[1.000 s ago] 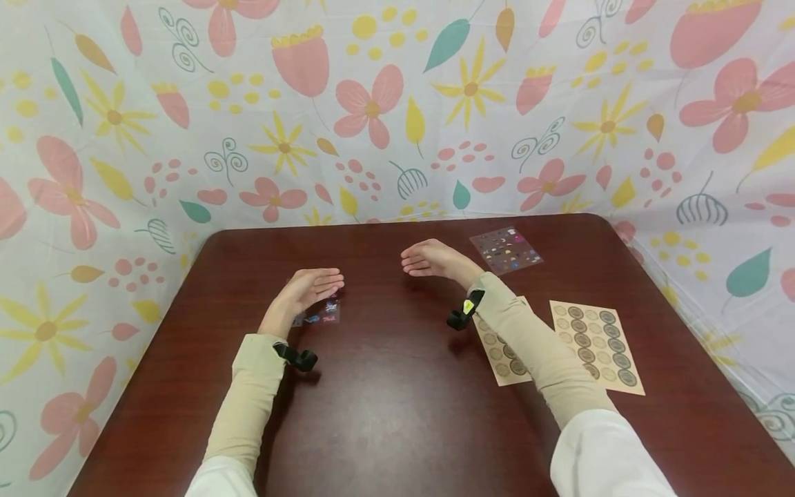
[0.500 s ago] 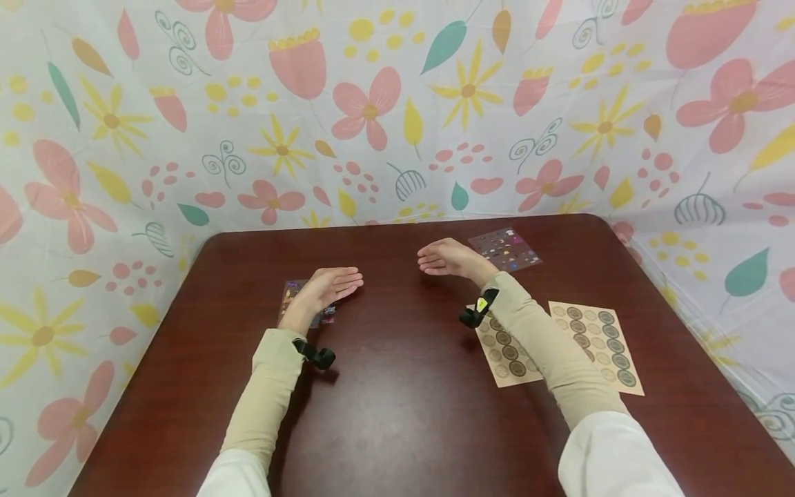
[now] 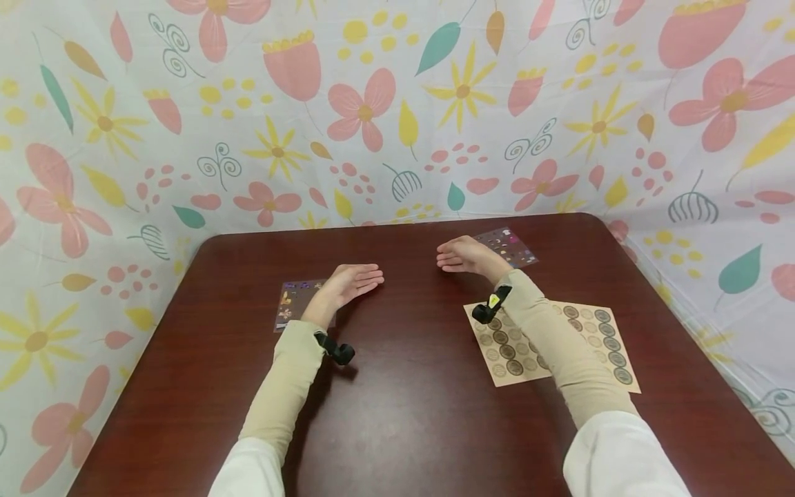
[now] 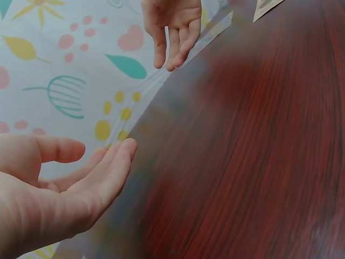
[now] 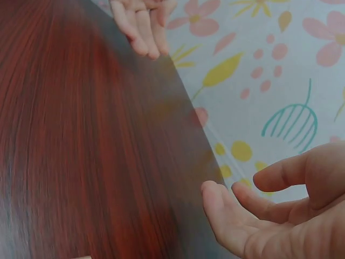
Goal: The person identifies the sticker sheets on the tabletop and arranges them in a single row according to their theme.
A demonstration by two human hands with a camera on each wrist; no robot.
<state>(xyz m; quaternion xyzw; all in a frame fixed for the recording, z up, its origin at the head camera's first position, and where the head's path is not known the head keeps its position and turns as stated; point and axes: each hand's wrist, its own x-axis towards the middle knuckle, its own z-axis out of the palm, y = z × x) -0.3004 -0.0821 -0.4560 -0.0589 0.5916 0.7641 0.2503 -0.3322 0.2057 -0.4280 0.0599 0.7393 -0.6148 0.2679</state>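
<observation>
My left hand (image 3: 349,284) hovers over the table's left middle with its fingers stretched toward the right, holding nothing. Beneath its wrist lies a clear sticker sheet (image 3: 288,307) with small purple and gold pictures, partly covered by the hand and sleeve. Opposite it, my right hand (image 3: 468,256) points its relaxed fingers leftward, also holding nothing. It overlaps the corner of a second clear sticker sheet (image 3: 512,245) at the back right. In the left wrist view the left palm (image 4: 70,199) is turned up a little, thumb apart from the fingers. The right wrist view shows the right hand (image 5: 280,210) likewise.
Two tan sheets of round coin-like stickers lie on the right, the left sheet (image 3: 491,359) and the right sheet (image 3: 611,338), partly under the right forearm. The dark wood table (image 3: 397,414) meets a flowered cloth (image 3: 385,179) along its back and sides.
Both hands have drifted to the right in the head view, fingers still extended. More of the left sticker sheet now shows, while the right hand covers part of the back right one.
</observation>
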